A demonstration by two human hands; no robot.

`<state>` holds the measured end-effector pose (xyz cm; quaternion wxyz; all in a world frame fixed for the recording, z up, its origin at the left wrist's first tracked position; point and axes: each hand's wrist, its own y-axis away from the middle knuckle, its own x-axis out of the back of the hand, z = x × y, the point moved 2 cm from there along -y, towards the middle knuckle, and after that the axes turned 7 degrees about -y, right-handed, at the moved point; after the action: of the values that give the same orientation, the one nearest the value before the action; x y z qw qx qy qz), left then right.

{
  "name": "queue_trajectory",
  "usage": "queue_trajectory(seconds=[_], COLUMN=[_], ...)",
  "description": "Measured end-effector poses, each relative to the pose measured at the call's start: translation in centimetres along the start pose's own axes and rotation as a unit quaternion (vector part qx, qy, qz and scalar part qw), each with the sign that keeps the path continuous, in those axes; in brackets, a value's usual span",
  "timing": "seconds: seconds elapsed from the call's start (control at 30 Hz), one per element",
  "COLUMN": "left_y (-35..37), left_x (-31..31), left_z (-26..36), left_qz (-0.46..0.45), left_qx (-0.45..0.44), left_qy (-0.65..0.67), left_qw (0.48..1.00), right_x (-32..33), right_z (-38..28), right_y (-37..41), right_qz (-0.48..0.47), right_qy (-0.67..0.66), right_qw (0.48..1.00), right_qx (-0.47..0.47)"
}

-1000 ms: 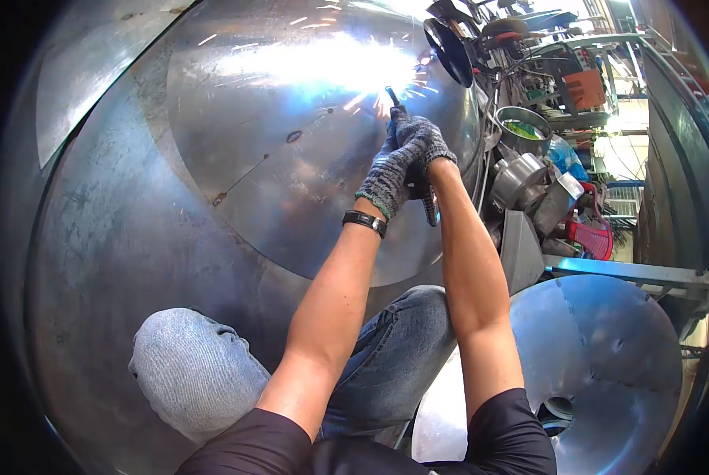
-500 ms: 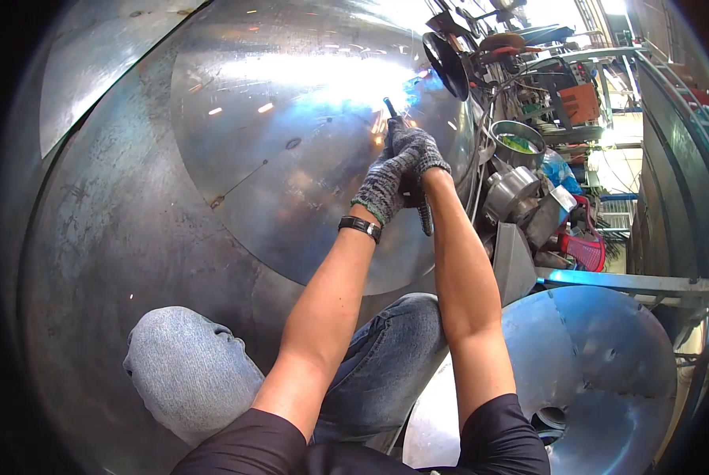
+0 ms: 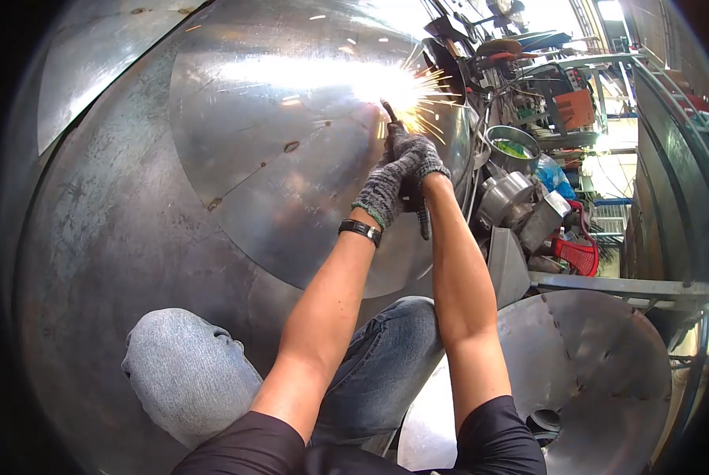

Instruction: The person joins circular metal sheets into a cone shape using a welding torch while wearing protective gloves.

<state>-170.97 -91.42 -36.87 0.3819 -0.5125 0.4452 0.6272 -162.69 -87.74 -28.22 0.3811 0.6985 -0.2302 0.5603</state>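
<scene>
Both my hands wear grey knit gloves and are clasped together on a welding torch (image 3: 389,113). My left hand (image 3: 386,184) wraps the grip from the left, with a black watch on that wrist. My right hand (image 3: 423,156) closes on the grip from the right. The torch tip touches a large curved steel dome (image 3: 275,158), near the dome's far right edge. A bright arc and orange sparks burst from the tip. A seam with tack marks runs across the dome plate.
My knees in blue jeans (image 3: 188,372) rest on a bigger steel shell (image 3: 93,237) below the dome. A round steel disc with a hole (image 3: 600,372) lies at the lower right. Metal buckets (image 3: 517,146), cans and a red basket (image 3: 580,253) crowd the right side.
The arc has flared up into a bright burst with sparks flying right; half a second ago it was dim. My hands and the torch have barely shifted.
</scene>
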Motion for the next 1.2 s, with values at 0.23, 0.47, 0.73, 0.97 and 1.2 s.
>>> queue_trajectory(seconds=[0.23,0.47,0.73,0.97,1.2], left_y=[1.3,0.2,0.8,0.8,1.4], left_x=[-1.0,-0.2,-0.4,-0.2,-0.8], left_z=[0.8,-0.1,0.2,0.1,0.8], left_qz=[0.066,0.028,0.024,0.006,0.028], left_qx=[-0.013,-0.024,0.003,-0.027,-0.014], left_qy=[-0.049,0.0,-0.009,-0.005,-0.019], left_qw=[0.997,0.999,1.0,1.0,0.999], right_x=[0.0,-1.0,-0.7,-1.0,-0.8], right_z=[0.3,0.8,0.7,1.1,1.2], right_y=[0.3,0.0,0.0,-0.8,-1.0], right_qz=[-0.023,0.001,-0.026,-0.032,-0.024], right_qy=[-0.018,-0.01,0.026,0.036,0.035], right_qw=[0.998,0.999,0.999,0.998,0.999], right_qx=[-0.053,-0.052,-0.025,-0.03,-0.029])
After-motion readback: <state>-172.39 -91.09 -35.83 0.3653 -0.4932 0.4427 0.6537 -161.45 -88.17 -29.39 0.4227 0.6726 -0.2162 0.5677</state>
